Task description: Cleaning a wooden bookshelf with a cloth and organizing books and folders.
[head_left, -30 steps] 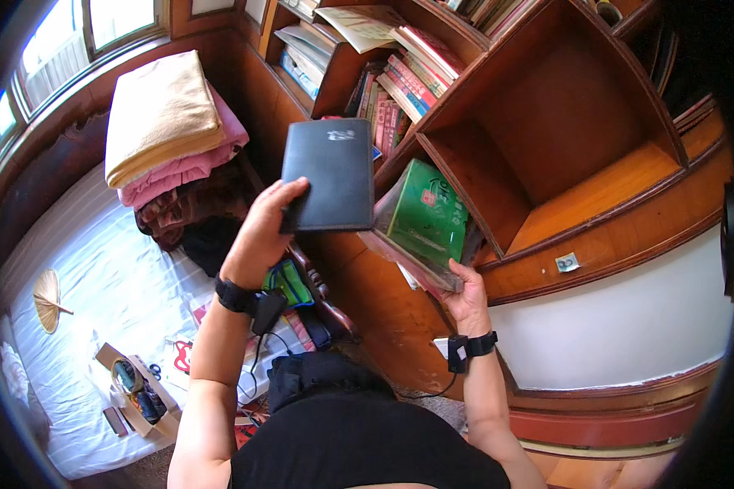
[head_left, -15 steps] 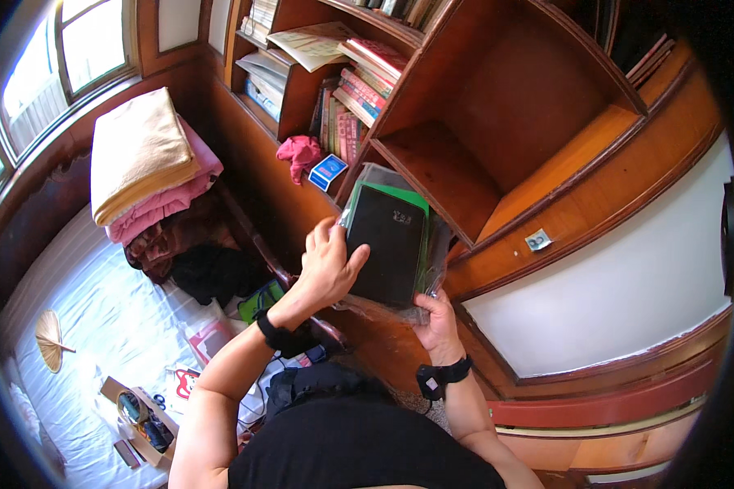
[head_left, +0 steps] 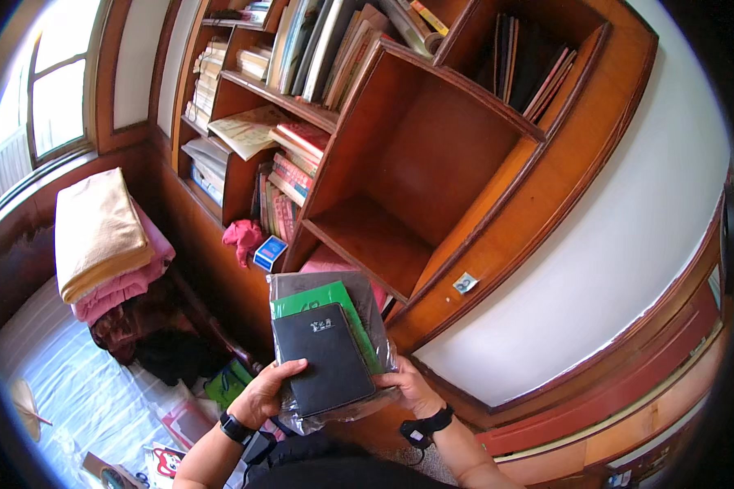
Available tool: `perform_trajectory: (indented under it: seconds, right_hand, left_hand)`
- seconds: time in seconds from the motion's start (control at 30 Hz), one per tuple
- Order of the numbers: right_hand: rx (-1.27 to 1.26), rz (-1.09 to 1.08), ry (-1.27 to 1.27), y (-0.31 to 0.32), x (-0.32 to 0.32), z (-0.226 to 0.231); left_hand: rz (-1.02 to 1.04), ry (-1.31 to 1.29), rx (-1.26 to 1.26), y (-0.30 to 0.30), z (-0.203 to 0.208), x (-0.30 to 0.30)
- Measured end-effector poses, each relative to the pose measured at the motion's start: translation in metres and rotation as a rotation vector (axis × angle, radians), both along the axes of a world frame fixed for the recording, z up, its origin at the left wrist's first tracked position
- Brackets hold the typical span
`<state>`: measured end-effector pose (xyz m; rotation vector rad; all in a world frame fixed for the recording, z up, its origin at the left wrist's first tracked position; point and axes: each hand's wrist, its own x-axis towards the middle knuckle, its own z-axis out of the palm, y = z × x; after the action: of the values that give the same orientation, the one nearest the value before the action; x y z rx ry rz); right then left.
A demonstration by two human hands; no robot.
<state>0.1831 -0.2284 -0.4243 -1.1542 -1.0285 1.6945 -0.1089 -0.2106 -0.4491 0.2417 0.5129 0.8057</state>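
Observation:
A stack is held in front of me by both hands: a black notebook [head_left: 334, 367] on top, a green booklet [head_left: 322, 300] showing behind its upper edge, and a clear plastic bag [head_left: 367, 293] around or beneath them. My left hand [head_left: 261, 395] grips the stack's left side, thumb lying on the black cover. At the lower right side, my right hand [head_left: 414, 387] holds the edge, its fingers partly hidden by plastic. Just beyond the stack is the wooden bookcase [head_left: 359, 236], with one large bare compartment.
Books [head_left: 285, 183] fill several shelves. A pink cloth [head_left: 243, 240] and a blue box [head_left: 270, 253] sit on a ledge. To the left, folded blankets [head_left: 106, 236] are piled on a bed [head_left: 49, 359] with a fan [head_left: 26, 407]. A window [head_left: 57, 90] is behind.
The stack has come lower and closer to my body, showing more green booklet. My left hand has shifted from above the notebook to its lower left side. The view has tilted up toward the bookcase.

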Motion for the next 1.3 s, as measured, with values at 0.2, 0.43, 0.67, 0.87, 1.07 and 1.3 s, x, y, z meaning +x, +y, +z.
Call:
perform_trajectory:
  seconds: [0.2,0.43,0.67,0.87,1.07,1.3]
  right_hand:
    - [0.036,0.027,-0.127,-0.010,0.000,0.018]
    - [0.053,0.010,-0.169,-0.011,-0.007,0.028]
    - [0.085,-0.029,-0.336,-0.019,-0.004,0.049]
    - [0.193,0.254,-0.360,-0.019,0.003,0.070]
    - [0.390,0.405,-0.662,-0.014,-0.006,0.087]
    - [0.448,0.451,-0.677,-0.004,0.016,0.084]
  left_hand:
    - [-0.017,-0.002,0.073,-0.012,-0.022,0.014]
    - [0.171,0.040,0.234,-0.020,-0.011,0.017]
    - [0.358,0.049,0.381,-0.038,-0.004,0.025]
    - [0.342,-0.056,0.324,-0.053,-0.012,0.025]
    - [0.474,-0.094,0.432,-0.062,-0.012,0.036]
    - [0.715,-0.073,0.498,-0.075,-0.016,0.048]
